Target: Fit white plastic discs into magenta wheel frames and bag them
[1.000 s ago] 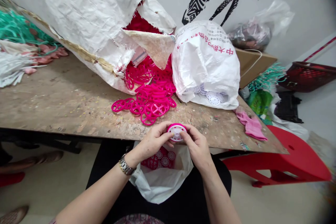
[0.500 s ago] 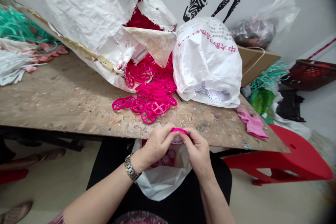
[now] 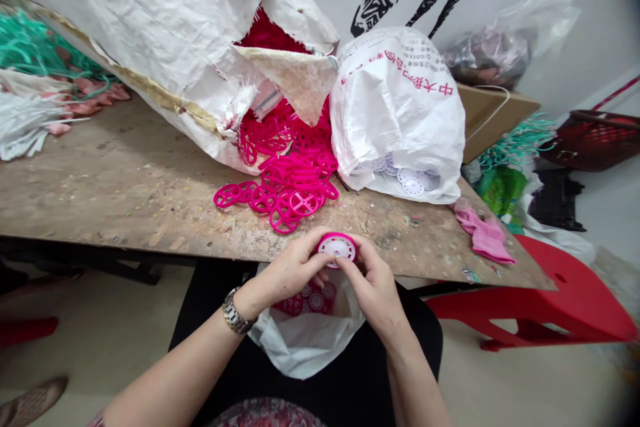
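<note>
Both my hands hold one small wheel (image 3: pixel 337 248), a pink ring with a white disc set in it, just above the table's front edge. My left hand (image 3: pixel 293 272) pinches its left side and my right hand (image 3: pixel 373 283) grips its right side. Below them a white plastic bag (image 3: pixel 305 340) lies open on my lap with several finished pink-and-white wheels (image 3: pixel 310 298) inside. A pile of pink spoked rings (image 3: pixel 285 183) spills from a torn white sack (image 3: pixel 175 33) onto the table. A white printed bag (image 3: pixel 400 107) beside it holds white discs (image 3: pixel 413 181).
The worn wooden table (image 3: pixel 125 193) carries green and pale plastic parts (image 3: pixel 35 73) at far left and a pink cloth (image 3: pixel 485 237) at right. A red plastic stool (image 3: pixel 550 300) stands to the right, a red basket (image 3: pixel 595 140) beyond it. A cardboard box (image 3: pixel 493 117) sits behind.
The wheel was tipped edge-on with my fingers closed over it half a second ago; now it is turned face up again, its white disc showing, and both hands keep hold of it.
</note>
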`<state>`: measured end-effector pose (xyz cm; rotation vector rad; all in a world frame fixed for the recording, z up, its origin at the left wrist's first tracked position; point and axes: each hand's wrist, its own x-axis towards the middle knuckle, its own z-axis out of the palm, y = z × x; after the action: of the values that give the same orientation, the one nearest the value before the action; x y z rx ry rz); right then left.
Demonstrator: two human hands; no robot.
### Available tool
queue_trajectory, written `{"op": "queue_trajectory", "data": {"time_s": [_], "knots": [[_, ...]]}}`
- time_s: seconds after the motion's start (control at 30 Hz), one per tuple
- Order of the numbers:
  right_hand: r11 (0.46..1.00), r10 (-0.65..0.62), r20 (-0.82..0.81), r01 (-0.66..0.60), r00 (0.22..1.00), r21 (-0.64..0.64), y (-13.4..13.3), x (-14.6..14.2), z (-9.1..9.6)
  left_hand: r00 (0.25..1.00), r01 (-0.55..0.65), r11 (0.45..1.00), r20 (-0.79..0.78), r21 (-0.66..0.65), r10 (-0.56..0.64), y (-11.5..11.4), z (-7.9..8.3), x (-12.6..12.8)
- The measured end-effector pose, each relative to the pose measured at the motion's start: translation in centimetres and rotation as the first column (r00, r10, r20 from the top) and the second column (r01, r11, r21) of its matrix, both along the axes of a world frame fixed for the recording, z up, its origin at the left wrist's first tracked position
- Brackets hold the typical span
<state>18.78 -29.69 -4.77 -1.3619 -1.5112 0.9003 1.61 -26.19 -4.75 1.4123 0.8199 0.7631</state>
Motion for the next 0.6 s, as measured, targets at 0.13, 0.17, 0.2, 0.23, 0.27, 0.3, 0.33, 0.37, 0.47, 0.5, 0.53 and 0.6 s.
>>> {"op": "queue_trajectory", "data": {"time_s": [0.13,0.17,0.2,0.23,0.27,0.3,0.33,0.37,0.47,0.5,0.53,0.6], "knots": [[0.996,-0.087,0.024,0.087,0.996,0.032,-0.5,-0.2,-0.5,1.000,0.004,1.000,-0.005,0.016,-0.004,-0.4,0.2,0.2],[0.994,-0.105,0.017,0.104,0.994,0.031,-0.6,-0.3,-0.5,1.000,-0.003,1.000,-0.011,0.020,0.003,-0.5,0.2,0.3],[0.993,-0.117,0.001,0.117,0.993,0.026,-0.6,-0.4,-0.5,1.000,-0.007,1.000,-0.014,0.021,0.008,-0.5,0.2,0.3],[0.992,-0.124,-0.024,0.124,0.992,0.018,-0.6,-0.5,-0.5,1.000,-0.011,1.000,-0.012,0.017,0.011,-0.5,0.1,0.4],[0.992,-0.126,-0.055,0.126,0.991,0.008,-0.6,-0.6,-0.5,1.000,-0.012,1.000,-0.008,0.009,0.013,-0.5,0.0,0.5],[0.992,-0.125,-0.094,0.126,0.988,-0.005,-0.5,-0.7,-0.5,1.000,-0.017,1.000,-0.002,-0.002,0.017,-0.5,-0.1,0.6],[0.992,-0.123,-0.136,0.122,0.983,-0.018,-0.4,-0.8,-0.4,1.000,-0.025,1.000,0.005,-0.013,0.025,-0.5,-0.2,0.6],[0.993,-0.118,-0.174,0.114,0.978,-0.033,-0.3,-0.8,-0.4,0.999,-0.035,0.999,0.012,-0.023,0.035,-0.5,-0.4,0.7],[0.995,-0.090,-0.203,0.082,0.975,-0.049,-0.1,-0.8,-0.3,0.997,-0.073,0.997,0.029,-0.031,0.074,-0.7,-0.7,0.6],[0.997,-0.077,-0.182,0.070,0.980,-0.043,-0.1,-0.7,-0.3,0.997,-0.077,0.997,0.027,-0.028,0.078,-0.8,-0.7,0.6],[0.998,-0.066,-0.153,0.062,0.986,-0.033,-0.1,-0.7,-0.3,0.997,-0.076,0.997,0.016,-0.022,0.076,-0.9,-0.7,0.5],[0.998,-0.065,-0.091,0.064,0.994,-0.014,-0.3,-0.6,-0.3,0.998,-0.056,0.998,-0.029,-0.003,0.056,-1.2,-0.5,0.3]]}}
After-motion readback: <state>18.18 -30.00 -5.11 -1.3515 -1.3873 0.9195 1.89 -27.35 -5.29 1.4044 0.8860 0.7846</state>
